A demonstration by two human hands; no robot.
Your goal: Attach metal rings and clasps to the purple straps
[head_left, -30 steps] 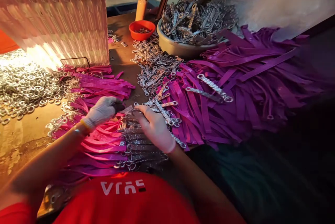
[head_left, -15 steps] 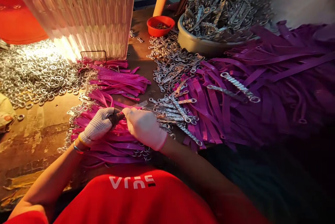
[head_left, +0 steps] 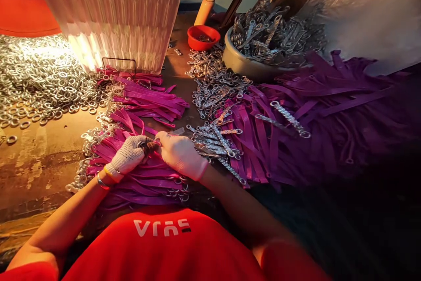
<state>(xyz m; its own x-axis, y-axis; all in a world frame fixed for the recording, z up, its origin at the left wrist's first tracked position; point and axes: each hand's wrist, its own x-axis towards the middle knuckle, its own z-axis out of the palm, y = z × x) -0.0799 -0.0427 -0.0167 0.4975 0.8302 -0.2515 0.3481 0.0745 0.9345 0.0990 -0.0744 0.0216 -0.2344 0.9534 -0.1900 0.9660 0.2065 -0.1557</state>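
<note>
My left hand point(head_left: 130, 154), in a white dotted glove with dark fingertips, is closed around a magenta strap point(head_left: 142, 126) that bends up out of its grip. Fingertip to fingertip with it, my gloved right hand point(head_left: 180, 154) pinches a pink bit of the strap; the exact grip is hidden. A flat, see-through strip point(head_left: 178, 131) sticks out just behind the right hand, and I cannot tell whether it is held. Beneath both hands spreads a pile of magenta straps point(head_left: 144, 184) with metal rings at their ends.
Loose metal rings point(head_left: 49, 79) cover the left under bright light, beside a ribbed translucent panel point(head_left: 115, 18). Twisted metal links point(head_left: 210, 140) lie right of my hands. Behind are a red bowl point(head_left: 204, 44), a bottle point(head_left: 205, 7) and a tub point(head_left: 243, 64) heaped with metal pieces. Purple straps point(head_left: 296, 154) fill the right.
The camera view has shifted slightly. Both hands stay together at the strap, with only a small change in their position; the see-through strip shows more clearly behind the right hand.
</note>
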